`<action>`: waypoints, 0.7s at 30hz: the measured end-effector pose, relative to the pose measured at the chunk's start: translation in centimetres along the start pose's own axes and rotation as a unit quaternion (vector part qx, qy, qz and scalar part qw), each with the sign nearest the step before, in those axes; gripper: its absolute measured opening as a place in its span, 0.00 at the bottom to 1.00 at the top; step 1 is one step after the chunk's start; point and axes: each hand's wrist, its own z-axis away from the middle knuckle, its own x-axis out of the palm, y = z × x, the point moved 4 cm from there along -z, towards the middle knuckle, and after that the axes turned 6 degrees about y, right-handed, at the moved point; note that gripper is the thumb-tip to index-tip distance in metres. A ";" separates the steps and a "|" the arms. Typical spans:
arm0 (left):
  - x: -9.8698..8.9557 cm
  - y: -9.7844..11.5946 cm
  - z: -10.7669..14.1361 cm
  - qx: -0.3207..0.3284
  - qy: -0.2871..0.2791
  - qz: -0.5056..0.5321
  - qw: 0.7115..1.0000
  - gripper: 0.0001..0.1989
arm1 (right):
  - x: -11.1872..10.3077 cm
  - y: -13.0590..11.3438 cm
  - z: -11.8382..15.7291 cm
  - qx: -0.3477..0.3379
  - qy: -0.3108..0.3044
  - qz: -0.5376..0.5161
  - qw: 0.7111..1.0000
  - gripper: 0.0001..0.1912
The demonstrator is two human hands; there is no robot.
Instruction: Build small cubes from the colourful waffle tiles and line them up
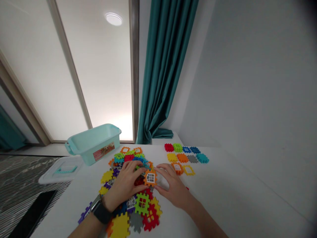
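Note:
An orange square building piece with a white window grid (150, 178) is held upright between my two hands. My left hand (127, 180), wearing a dark watch, has its thumb and index finger at the piece's left edge. At its right edge are the thumb and fingertips of my right hand (173, 186). Under and around my left hand spreads a pile of colourful notched pieces, among them a green window piece (142, 204), a red window piece (151, 218) and a yellow plate (120, 226). My left hand hides part of the pile.
Sorted pieces stand in rows at the back right, including an orange window piece (177, 168) and a yellow frame (189, 170). A mint plastic bin (85, 140) stands at the back left, beside a clear lid (49, 175). A black flat object (32, 215) lies left.

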 end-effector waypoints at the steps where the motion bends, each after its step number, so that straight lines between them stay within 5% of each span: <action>1: 0.0 0.1 0.0 -0.001 -0.002 0.000 1.000 0.23 | -0.1 0.1 0.0 0.000 0.003 -0.001 1.000 0.29; 14: 0.2 0.2 0.1 0.017 -0.029 0.017 0.999 0.26 | 0.2 -1.1 -0.1 -0.038 -0.052 0.045 0.997 0.33; 21: 0.4 0.3 0.0 -0.005 -0.014 0.030 0.999 0.22 | 0.0 -1.4 -0.3 -0.058 -0.005 0.072 0.996 0.27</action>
